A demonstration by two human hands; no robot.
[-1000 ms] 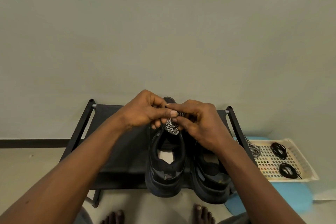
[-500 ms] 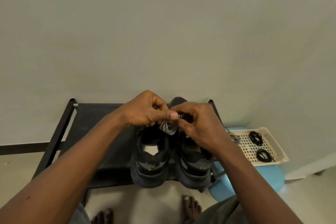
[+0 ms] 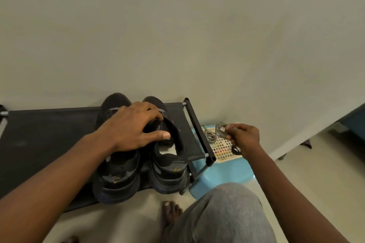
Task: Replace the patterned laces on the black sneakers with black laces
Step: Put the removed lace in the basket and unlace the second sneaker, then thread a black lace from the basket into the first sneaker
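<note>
Left grip [image 3: 136, 126] on black sneakers [image 3: 118, 175] on shoe rack [image 3: 49, 134], fingers [image 3: 154, 113] curled over tongue. Right grip [image 3: 244, 138] pinching patterned lace [image 3: 220, 131] above white basket [image 3: 223, 153] on blue stool [image 3: 227, 172]; second patterned lace [image 3: 210, 137], black lace coil [image 3: 236, 150] inside.

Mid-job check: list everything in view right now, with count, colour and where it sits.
black sneakers: two, black, side by side on the rack, no laces showing
shoe rack: one, black, against the wall
loose patterned lace: one, black-and-white, in the tray
held patterned lace: one, black-and-white, above the tray
black lace: one coil visible, black, in the tray, partly behind the right hand
tray: one, cream, perforated, on the stool
stool: one, light blue, right of the rack
left hand: grips the right-side sneaker's collar
right hand: fingers pinch the held patterned lace
</note>
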